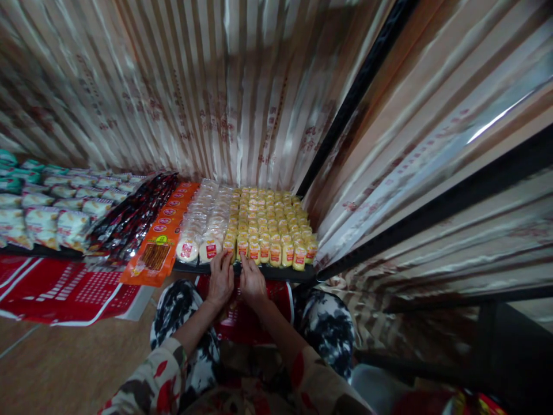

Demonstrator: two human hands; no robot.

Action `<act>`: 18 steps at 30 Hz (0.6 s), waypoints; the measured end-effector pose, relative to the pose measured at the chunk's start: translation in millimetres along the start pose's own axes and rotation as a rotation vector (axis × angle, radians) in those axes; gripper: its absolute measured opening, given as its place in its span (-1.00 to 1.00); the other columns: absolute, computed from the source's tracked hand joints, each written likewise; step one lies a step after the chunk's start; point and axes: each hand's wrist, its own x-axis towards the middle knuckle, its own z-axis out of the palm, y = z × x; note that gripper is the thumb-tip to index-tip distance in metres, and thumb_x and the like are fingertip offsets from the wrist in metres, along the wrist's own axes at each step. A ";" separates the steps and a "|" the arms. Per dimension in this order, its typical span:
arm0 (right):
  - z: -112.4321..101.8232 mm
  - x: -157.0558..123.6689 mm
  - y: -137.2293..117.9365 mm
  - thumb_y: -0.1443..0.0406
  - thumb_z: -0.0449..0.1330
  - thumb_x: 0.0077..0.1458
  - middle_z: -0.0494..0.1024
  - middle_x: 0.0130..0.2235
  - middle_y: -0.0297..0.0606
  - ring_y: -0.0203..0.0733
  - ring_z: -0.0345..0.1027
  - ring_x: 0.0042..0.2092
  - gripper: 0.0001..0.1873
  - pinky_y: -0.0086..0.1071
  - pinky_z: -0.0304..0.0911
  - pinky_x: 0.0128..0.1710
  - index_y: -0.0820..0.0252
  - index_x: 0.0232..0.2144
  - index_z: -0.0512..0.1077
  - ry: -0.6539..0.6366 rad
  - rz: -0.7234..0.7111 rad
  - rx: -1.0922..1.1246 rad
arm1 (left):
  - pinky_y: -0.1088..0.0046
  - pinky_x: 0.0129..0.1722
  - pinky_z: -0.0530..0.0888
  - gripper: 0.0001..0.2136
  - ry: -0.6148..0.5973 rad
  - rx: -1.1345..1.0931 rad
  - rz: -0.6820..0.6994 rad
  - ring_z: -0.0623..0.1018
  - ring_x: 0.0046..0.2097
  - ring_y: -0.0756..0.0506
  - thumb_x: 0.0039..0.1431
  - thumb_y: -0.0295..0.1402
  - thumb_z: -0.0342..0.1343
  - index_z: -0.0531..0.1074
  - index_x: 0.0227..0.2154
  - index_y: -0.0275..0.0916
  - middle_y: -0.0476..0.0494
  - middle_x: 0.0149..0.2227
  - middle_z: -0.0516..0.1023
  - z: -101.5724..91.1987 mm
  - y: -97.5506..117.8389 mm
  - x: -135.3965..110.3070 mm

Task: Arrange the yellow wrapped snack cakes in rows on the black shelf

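Note:
Rows of small wrapped yellow snack packs point(275, 251) with red-and-orange labels stand close together on a dark shelf point(272, 273). At the front left of these rows, my left hand point(222, 279) has its fingers closed at the lower part of a yellow snack pack point(229, 242). My right hand point(253, 281) is just beside it, fingers bunched at the base of the neighbouring yellow pack point(242, 244). Fingertips partly cover both packs, so the exact grip is hard to see. Left of my hands stand two rows of clear-wrapped round white snacks point(211, 249).
An orange snack packet point(159, 248), dark glossy packets point(129, 222) and white packets point(71, 225) line the shelf leftward. Striped sheeting point(242, 86) hangs behind. Black metal bars point(358, 95) slant at right. Red printed sheets point(73, 288) hang below the shelf's front.

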 end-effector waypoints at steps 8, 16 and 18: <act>5.7 1.6 -5.6 0.43 -0.12 0.05 0.42 -0.22 -0.04 -0.13 0.25 -0.16 -0.41 -0.27 0.25 -0.07 0.34 0.18 0.09 0.052 0.014 -0.021 | 0.14 0.13 0.22 -0.61 -0.068 0.050 0.068 0.16 0.15 -0.18 0.18 -0.45 -0.16 0.21 0.08 -0.30 -0.29 0.08 0.22 2.7 -3.7 -1.5; -4.8 -15.9 0.0 0.44 -0.18 0.09 0.41 -0.13 -0.11 -0.24 0.29 -0.16 -0.50 -0.34 0.25 -0.05 0.26 0.08 0.24 0.023 -0.109 0.292 | 0.20 0.15 0.19 -0.64 -0.125 0.029 0.078 0.16 0.16 -0.16 0.16 -0.47 -0.15 0.27 0.02 -0.31 -0.25 0.08 0.25 -11.7 -0.1 -5.0; -4.9 -26.4 2.2 0.41 -0.18 0.13 0.42 -0.13 -0.11 -0.23 0.29 -0.13 -0.56 -0.33 0.24 -0.05 0.26 0.01 0.30 0.000 -0.121 0.316 | 0.23 0.10 0.25 -0.69 -0.105 0.017 0.050 0.25 0.09 -0.14 0.15 -0.48 -0.14 0.35 -0.07 -0.28 -0.24 -0.01 0.33 -18.4 1.6 -8.8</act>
